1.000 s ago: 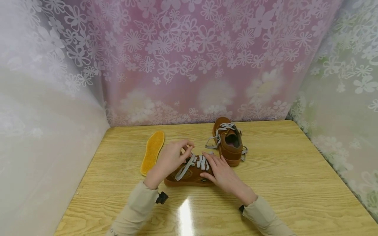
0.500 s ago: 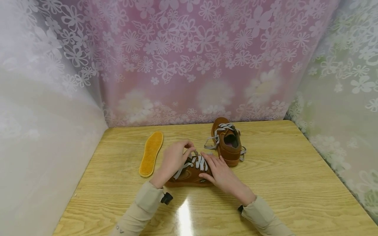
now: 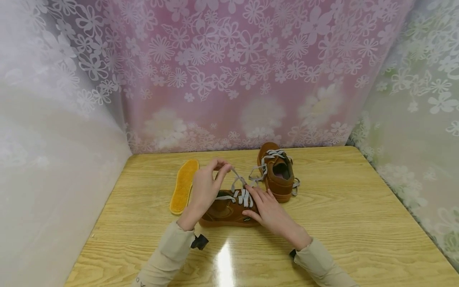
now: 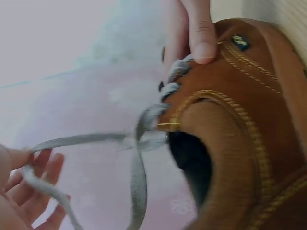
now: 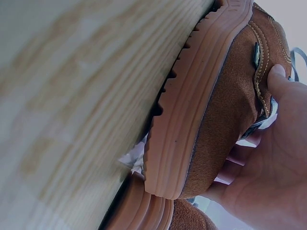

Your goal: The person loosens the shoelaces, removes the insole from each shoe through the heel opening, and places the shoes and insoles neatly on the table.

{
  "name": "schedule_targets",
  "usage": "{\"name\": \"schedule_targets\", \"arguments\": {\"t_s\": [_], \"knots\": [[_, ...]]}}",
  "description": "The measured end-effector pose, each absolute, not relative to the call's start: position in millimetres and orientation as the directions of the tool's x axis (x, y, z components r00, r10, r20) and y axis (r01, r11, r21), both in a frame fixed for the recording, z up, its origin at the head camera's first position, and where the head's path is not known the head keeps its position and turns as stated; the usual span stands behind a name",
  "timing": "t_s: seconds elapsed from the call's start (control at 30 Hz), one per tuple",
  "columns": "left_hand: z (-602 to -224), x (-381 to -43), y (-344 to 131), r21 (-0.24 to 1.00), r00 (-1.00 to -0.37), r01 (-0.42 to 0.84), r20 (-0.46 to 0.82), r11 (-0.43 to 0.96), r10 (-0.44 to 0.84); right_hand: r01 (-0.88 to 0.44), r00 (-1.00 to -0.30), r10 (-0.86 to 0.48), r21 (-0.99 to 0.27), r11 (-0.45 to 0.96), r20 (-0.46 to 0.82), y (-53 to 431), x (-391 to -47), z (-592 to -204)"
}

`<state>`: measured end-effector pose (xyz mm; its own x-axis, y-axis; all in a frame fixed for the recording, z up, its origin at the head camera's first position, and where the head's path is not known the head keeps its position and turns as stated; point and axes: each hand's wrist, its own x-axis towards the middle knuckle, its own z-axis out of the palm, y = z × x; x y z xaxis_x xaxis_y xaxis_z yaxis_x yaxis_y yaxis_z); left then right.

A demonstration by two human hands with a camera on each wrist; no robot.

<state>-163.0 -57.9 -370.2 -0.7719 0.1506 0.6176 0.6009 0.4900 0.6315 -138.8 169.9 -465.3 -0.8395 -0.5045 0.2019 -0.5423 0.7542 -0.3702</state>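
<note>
A brown suede shoe (image 3: 226,213) with grey laces lies in front of me, its toe to the right. My left hand (image 3: 204,187) pinches a grey shoelace (image 4: 81,140) between thumb and fingers, above and behind the shoe opening. In the left wrist view the lace runs from the top eyelets to the fingertips, its loose end hanging below. My right hand (image 3: 269,211) grips the front of the shoe. Its thumb (image 5: 278,79) presses the near side by the lacing, and the other fingers reach over to the far side.
A second brown shoe (image 3: 281,188) with loose laces stands behind, to the right, close to the held shoe's toe. An orange-yellow insole (image 3: 184,187) lies left of my left hand. Flowered curtains (image 3: 229,79) surround the wooden table (image 3: 358,223).
My left hand dips toward the laces, then rises and moves back left, drawing the lace up and away from the shoe. The right hand stays on the toe.
</note>
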Motion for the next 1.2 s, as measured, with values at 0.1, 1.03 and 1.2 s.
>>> {"name": "schedule_targets", "arguments": {"t_s": [0.1,1.03,1.2], "knots": [[-362.0,-163.4,-59.8,0.656,-0.735,0.648,0.671,0.388,0.093,-0.540,-0.841,-0.504,-0.367,0.757,0.198,170.0,-138.9,-464.4],[-366.4,-155.6,-64.8,0.815,-0.825,0.487,0.310,0.314,0.473,-0.546,-0.837,-0.507,-0.356,0.758,0.205,171.4,-138.6,-463.6],[-380.1,-155.2,-66.5,0.539,-0.894,0.443,0.323,0.717,0.310,-0.550,-0.835,-0.509,-0.357,0.755,0.210,170.0,-138.2,-463.0]]}}
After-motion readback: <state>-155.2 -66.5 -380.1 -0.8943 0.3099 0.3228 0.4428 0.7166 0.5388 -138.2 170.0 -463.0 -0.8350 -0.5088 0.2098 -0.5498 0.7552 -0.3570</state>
